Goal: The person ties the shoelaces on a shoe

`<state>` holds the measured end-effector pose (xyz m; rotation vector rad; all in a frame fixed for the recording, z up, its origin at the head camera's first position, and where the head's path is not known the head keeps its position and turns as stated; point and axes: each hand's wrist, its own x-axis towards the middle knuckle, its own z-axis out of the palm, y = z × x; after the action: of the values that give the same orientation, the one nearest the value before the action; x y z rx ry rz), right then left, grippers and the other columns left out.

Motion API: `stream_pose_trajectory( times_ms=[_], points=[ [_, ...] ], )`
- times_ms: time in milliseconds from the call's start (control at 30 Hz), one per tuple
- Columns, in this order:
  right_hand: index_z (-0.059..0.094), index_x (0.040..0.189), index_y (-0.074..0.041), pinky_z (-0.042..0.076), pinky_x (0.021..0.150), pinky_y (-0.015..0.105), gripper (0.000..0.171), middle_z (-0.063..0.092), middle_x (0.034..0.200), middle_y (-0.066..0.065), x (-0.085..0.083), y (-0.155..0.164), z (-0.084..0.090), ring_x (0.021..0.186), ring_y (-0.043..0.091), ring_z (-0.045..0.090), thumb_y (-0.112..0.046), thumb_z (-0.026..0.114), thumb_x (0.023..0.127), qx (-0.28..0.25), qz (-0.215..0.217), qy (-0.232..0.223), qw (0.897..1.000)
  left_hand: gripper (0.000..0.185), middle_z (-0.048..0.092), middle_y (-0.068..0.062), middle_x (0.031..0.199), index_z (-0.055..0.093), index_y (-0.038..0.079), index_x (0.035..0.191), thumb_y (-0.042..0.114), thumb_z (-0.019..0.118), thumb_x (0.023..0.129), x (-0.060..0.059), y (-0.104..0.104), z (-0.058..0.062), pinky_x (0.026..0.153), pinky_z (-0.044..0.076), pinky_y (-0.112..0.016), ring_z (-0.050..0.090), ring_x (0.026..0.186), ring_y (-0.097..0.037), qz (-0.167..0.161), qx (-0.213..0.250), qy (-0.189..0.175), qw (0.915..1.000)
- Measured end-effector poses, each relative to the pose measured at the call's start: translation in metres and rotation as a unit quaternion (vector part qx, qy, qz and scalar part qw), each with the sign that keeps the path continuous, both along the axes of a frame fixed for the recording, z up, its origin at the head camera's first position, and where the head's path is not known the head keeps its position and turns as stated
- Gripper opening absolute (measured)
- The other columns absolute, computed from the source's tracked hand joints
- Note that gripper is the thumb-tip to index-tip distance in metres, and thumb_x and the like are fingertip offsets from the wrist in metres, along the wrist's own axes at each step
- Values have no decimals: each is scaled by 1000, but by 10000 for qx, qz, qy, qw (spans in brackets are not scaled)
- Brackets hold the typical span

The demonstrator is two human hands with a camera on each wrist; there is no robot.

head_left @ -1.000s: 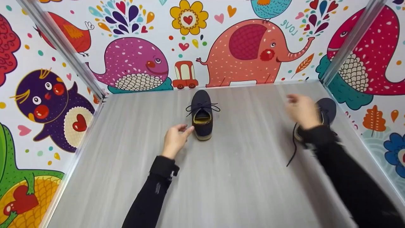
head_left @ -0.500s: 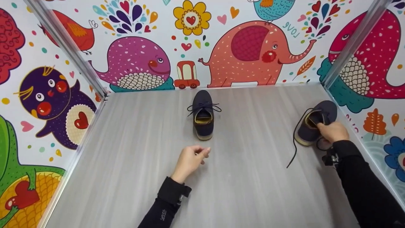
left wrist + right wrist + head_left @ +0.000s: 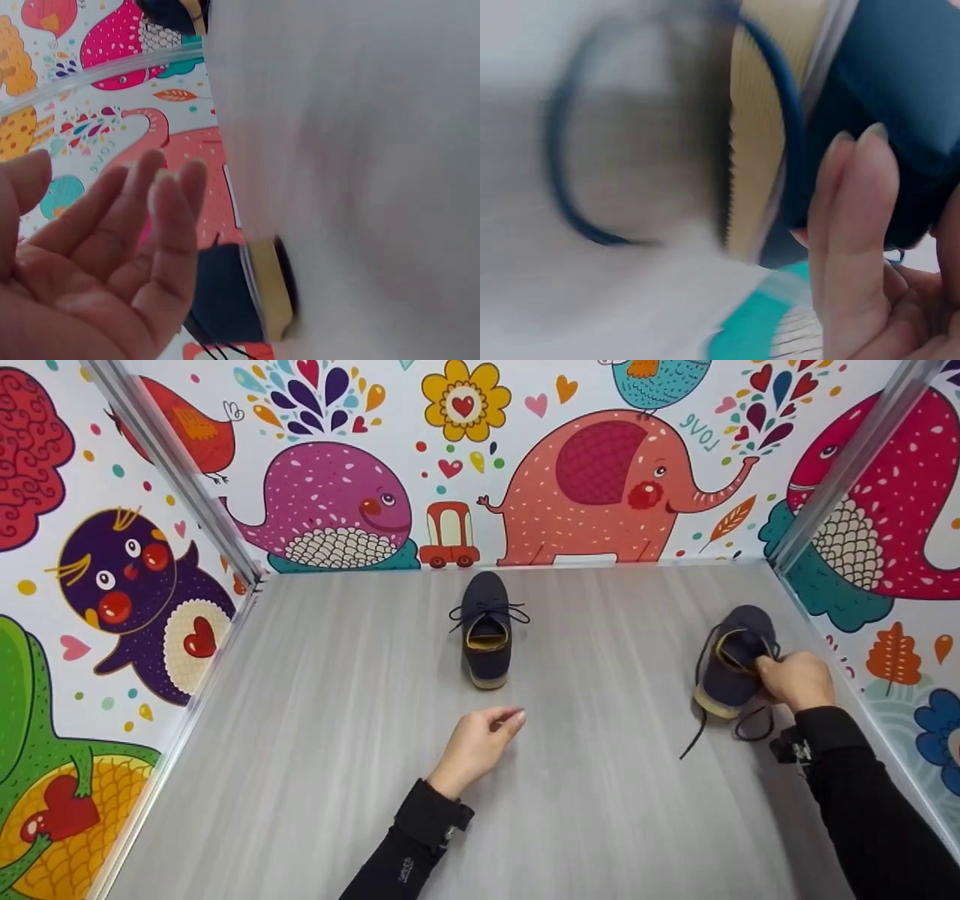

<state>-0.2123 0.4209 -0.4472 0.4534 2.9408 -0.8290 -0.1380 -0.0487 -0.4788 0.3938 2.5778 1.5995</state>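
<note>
In the head view, a dark blue shoe (image 3: pixel 489 660) with its laces tied in a bow stands near the back wall. A second dark blue shoe (image 3: pixel 739 660), its laces (image 3: pixel 755 726) loose and trailing, is at the right. My right hand (image 3: pixel 796 682) grips this one by its right side, the thumb at the collar opening. In the right wrist view, fingers (image 3: pixel 862 195) lie along the shoe's upper above the tan sole (image 3: pixel 761 127). My left hand (image 3: pixel 476 746) hovers near the tied shoe's heel, apart from it. Its fingers (image 3: pixel 172 232) are loosely bent, holding nothing.
A grey wood-grain floor (image 3: pixel 315 720) lies under both shoes. Walls printed with cartoon animals, such as an elephant (image 3: pixel 600 487) and a whale (image 3: pixel 337 510), stand at the back and both sides. Metal strips (image 3: pixel 851 476) run up the corners.
My right hand has come down onto the loose-laced shoe and gripped it, and that shoe has shifted slightly nearer. My left hand has moved rightward and nearer, away from the tied shoe's side.
</note>
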Motion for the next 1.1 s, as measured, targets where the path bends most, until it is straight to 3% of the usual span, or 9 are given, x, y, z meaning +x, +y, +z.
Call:
stream_pose_trajectory(
  times_ms=[100,233,433,600,667,800,967,1100],
  points=[
    [66,72,5,42,51,33,43,62,57,6,8,-24,10,54,26,62,-25,48,97,-65,405,536,9977,46,68,-9,120,62,4,131,38,56,102,-3,17,8,90,52,-37,64,107,-23,-185,40,69,9998],
    [69,85,9,48,45,30,38,65,58,7,21,-63,28,48,20,65,-21,49,97,-503,736,990,9911,50,64,-11,127,55,4,137,38,59,100,-10,51,25,97,48,-38,58,117,-29,-249,90,227,9994],
    [68,75,0,48,42,31,28,63,56,5,41,-126,52,41,15,59,-15,54,93,-578,1079,1681,9781,57,58,-5,128,47,14,141,44,64,96,-29,93,57,100,43,-34,53,119,-20,-135,751,353,9965],
    [62,64,-8,45,39,31,27,56,50,0,60,-170,65,36,11,53,-11,58,90,-320,1533,2224,9623,49,55,-3,106,45,14,129,38,69,93,-32,92,80,79,46,-28,55,94,-14,-357,674,567,9955],
    [60,62,-10,42,39,31,27,53,49,-2,66,-182,70,35,10,50,-8,59,88,-230,1637,2506,9539,42,52,0,92,45,14,121,31,71,92,-31,84,87,67,43,-26,52,79,-12,-451,542,583,9958],
    [57,58,-13,36,36,28,26,50,46,-6,80,-200,74,33,7,45,-4,61,82,-200,1684,2999,9388,34,44,4,74,45,12,111,12,70,88,-22,65,99,60,36,-24,43,66,-9,-537,390,780,9947],
    [52,54,-15,32,36,26,28,44,46,-8,93,-218,62,36,6,39,-2,65,76,-269,1813,3215,9290,32,43,5,67,46,11,109,1,65,84,-6,44,98,53,37,-24,42,53,-8,-637,-13,875,9941],
    [55,54,-13,34,39,29,25,46,49,-5,95,-227,35,40,8,39,-4,68,74,-365,1824,2788,9422,33,47,4,68,44,11,109,-3,62,84,-1,34,71,47,41,-24,45,47,-8,-746,-135,466,9960]
  ],
)
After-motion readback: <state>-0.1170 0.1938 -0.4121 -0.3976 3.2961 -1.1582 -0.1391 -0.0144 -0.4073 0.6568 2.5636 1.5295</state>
